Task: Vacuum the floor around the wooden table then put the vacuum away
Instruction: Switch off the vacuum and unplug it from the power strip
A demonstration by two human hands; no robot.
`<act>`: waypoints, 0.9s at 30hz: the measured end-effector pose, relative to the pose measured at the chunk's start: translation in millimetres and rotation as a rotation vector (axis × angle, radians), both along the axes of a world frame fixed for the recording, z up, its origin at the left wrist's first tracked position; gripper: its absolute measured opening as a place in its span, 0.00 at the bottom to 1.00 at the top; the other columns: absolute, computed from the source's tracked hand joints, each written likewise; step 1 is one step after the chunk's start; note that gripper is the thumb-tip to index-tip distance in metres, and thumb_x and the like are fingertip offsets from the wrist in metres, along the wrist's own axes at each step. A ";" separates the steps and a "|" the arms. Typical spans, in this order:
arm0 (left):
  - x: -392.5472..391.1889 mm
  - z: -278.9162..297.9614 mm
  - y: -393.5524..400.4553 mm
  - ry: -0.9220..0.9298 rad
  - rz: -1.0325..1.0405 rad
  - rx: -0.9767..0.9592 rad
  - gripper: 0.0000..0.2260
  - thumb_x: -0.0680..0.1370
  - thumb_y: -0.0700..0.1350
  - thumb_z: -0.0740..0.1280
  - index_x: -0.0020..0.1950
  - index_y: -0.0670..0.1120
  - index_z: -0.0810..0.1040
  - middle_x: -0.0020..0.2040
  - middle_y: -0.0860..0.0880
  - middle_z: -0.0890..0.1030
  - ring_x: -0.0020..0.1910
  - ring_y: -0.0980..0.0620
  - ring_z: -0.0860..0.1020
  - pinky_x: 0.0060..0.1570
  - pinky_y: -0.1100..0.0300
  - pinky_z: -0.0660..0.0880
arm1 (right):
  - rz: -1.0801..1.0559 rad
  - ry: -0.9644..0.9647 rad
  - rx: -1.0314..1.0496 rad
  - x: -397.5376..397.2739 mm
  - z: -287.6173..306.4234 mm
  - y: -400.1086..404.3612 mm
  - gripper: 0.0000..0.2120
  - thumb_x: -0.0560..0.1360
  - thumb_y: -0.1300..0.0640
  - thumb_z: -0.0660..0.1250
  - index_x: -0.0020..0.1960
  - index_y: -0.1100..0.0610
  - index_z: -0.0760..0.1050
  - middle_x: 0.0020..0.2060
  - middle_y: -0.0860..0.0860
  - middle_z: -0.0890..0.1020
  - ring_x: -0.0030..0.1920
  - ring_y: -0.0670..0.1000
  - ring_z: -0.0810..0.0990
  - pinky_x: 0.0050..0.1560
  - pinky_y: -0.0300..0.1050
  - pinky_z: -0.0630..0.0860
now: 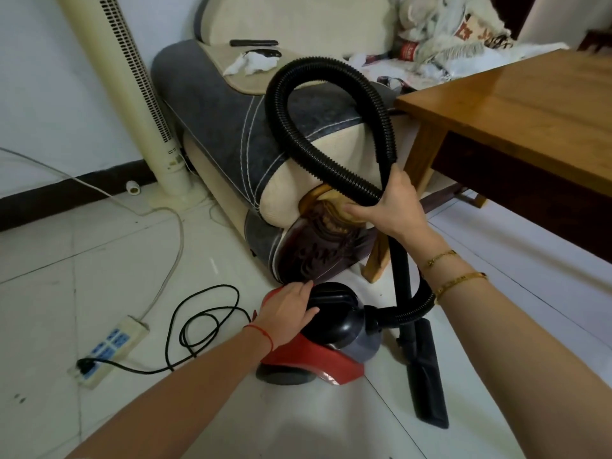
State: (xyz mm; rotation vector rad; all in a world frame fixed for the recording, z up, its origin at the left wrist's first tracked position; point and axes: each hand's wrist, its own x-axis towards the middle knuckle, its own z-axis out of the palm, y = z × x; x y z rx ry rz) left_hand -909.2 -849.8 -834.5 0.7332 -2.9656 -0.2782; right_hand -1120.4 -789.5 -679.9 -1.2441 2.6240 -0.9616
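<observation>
A red and black canister vacuum (334, 339) stands on the white tiled floor beside the sofa's end. Its black ribbed hose (288, 127) loops high above it. My right hand (394, 207) grips the hose where it joins the black wand (402, 276). The wand runs down to the flat floor nozzle (427, 376), which lies on the tiles. My left hand (288, 313) rests on the back of the canister's black top, fingers fairly straight. The wooden table (530, 104) is at the upper right.
The vacuum's black cord (205, 323) coils on the floor and is plugged into a white power strip (109, 349). A cream tower fan (132, 94) leans by the wall. The grey and cream sofa (225, 120) carries remotes, tissue and a blanket.
</observation>
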 end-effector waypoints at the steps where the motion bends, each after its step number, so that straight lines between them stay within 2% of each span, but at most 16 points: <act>1: 5.6 0.7 -1.5 -0.001 0.014 0.017 0.27 0.82 0.55 0.54 0.77 0.43 0.56 0.70 0.46 0.67 0.69 0.51 0.65 0.67 0.61 0.62 | 0.000 0.001 0.026 2.2 0.7 0.1 0.65 0.53 0.24 0.69 0.77 0.59 0.50 0.74 0.57 0.60 0.73 0.59 0.61 0.71 0.56 0.65; 4: 22.9 1.9 -6.2 0.007 0.055 0.039 0.27 0.82 0.55 0.55 0.77 0.44 0.57 0.71 0.47 0.67 0.70 0.51 0.65 0.67 0.61 0.63 | 0.012 0.088 0.093 13.4 1.7 3.0 0.66 0.58 0.27 0.71 0.77 0.63 0.44 0.77 0.60 0.50 0.77 0.59 0.51 0.76 0.54 0.54; 8: 51.7 9.8 -12.7 0.043 0.120 0.042 0.24 0.82 0.54 0.56 0.75 0.45 0.61 0.69 0.47 0.69 0.68 0.51 0.68 0.66 0.61 0.65 | 0.020 0.303 -0.002 43.2 7.6 -0.4 0.64 0.61 0.28 0.69 0.77 0.64 0.42 0.77 0.61 0.48 0.77 0.59 0.48 0.77 0.57 0.49; 10: 70.4 15.5 -17.7 0.043 0.164 0.048 0.24 0.82 0.53 0.56 0.75 0.44 0.62 0.69 0.47 0.69 0.68 0.51 0.67 0.66 0.61 0.64 | 0.072 0.436 -0.093 62.9 13.0 -6.2 0.56 0.67 0.31 0.67 0.77 0.64 0.44 0.77 0.61 0.51 0.77 0.59 0.49 0.77 0.58 0.48; 14: 118.0 25.9 -32.6 0.033 0.300 0.063 0.24 0.82 0.52 0.56 0.76 0.45 0.60 0.72 0.48 0.66 0.69 0.51 0.67 0.66 0.60 0.65 | 0.316 0.585 -0.254 114.8 20.7 -23.0 0.34 0.77 0.49 0.64 0.75 0.64 0.56 0.75 0.59 0.61 0.76 0.57 0.57 0.76 0.56 0.54; 17: 163.9 33.4 -41.7 0.010 0.398 0.055 0.23 0.82 0.51 0.56 0.75 0.45 0.61 0.71 0.47 0.66 0.69 0.50 0.67 0.66 0.60 0.65 | 0.528 0.523 -0.239 156.6 9.6 -37.6 0.25 0.78 0.54 0.63 0.72 0.61 0.64 0.71 0.57 0.68 0.73 0.55 0.64 0.76 0.49 0.56; 20: 212.2 34.1 -52.0 -0.018 0.492 0.048 0.23 0.82 0.50 0.57 0.75 0.43 0.61 0.71 0.44 0.66 0.69 0.49 0.66 0.67 0.60 0.63 | 0.677 0.428 -0.155 197.1 -16.2 -55.8 0.21 0.78 0.54 0.63 0.68 0.60 0.69 0.65 0.56 0.74 0.68 0.55 0.70 0.70 0.47 0.64; 24: 271.5 19.1 -69.7 -0.046 0.618 0.078 0.23 0.81 0.47 0.59 0.75 0.43 0.61 0.71 0.45 0.67 0.68 0.48 0.67 0.66 0.58 0.65 | 0.786 0.292 0.016 247.9 -62.3 -86.4 0.21 0.79 0.51 0.61 0.69 0.58 0.69 0.65 0.53 0.75 0.67 0.53 0.71 0.69 0.46 0.65; 27: 313.3 -4.1 -89.1 -0.054 0.734 0.134 0.22 0.79 0.40 0.59 0.73 0.44 0.64 0.69 0.46 0.69 0.66 0.48 0.70 0.61 0.57 0.69 | 0.853 0.204 0.127 283.4 -96.1 -110.1 0.20 0.80 0.51 0.60 0.68 0.58 0.70 0.64 0.53 0.75 0.67 0.52 0.71 0.67 0.43 0.64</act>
